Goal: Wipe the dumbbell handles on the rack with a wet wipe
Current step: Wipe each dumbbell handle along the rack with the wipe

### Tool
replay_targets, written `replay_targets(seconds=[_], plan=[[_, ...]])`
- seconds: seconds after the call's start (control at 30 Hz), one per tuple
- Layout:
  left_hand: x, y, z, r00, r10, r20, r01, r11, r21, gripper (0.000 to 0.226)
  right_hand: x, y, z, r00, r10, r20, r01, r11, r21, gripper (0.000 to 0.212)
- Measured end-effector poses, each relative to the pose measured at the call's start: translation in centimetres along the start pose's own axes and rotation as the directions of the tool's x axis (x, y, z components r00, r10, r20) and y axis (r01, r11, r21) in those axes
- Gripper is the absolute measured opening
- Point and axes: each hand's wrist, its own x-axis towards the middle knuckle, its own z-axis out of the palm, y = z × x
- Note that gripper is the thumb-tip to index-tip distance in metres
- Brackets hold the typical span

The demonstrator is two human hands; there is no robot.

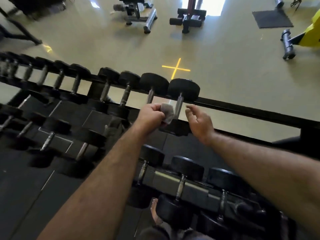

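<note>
Left grip [152, 114] clenches wet wipe [168, 112] beside handle [178, 106]; right grip [199, 122] released.

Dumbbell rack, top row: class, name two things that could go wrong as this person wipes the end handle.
1. The wipe is bunched in the left hand, so it may miss part of the handle.
2. The right hand hangs open beside the end dumbbell; its fingers might get pinched if that rolls.

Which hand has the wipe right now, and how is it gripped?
The left hand holds the wet wipe bunched in its curled fingers; the right hand holds nothing.
</note>
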Motion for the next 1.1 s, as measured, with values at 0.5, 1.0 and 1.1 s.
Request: replay_targets(seconds=[0.5,1.0,1.1], plan=[[-13.3,-2.5,-19.4,0.905,0.053,-0.423,-0.199,0.930,-0.309,0.017,-6.5,-24.7,17.4,0.961,-0.013,0.277,-0.129,0.862,0.489,0.006],[-25.3,-16.9,-59.7,0.762,-0.116,-0.637,-0.139,0.931,-0.336,0.006,-15.3,-43.1,53.7,0.692,-0.034,0.721,-0.383,0.830,0.407,0.019],[-24.7,-18.7,-66.6,0.762,-0.154,-0.629,-0.110,0.927,-0.360,0.006,-15.2,-46.3,59.8,0.673,-0.031,0.739,-0.391,0.833,0.391,0.024]])
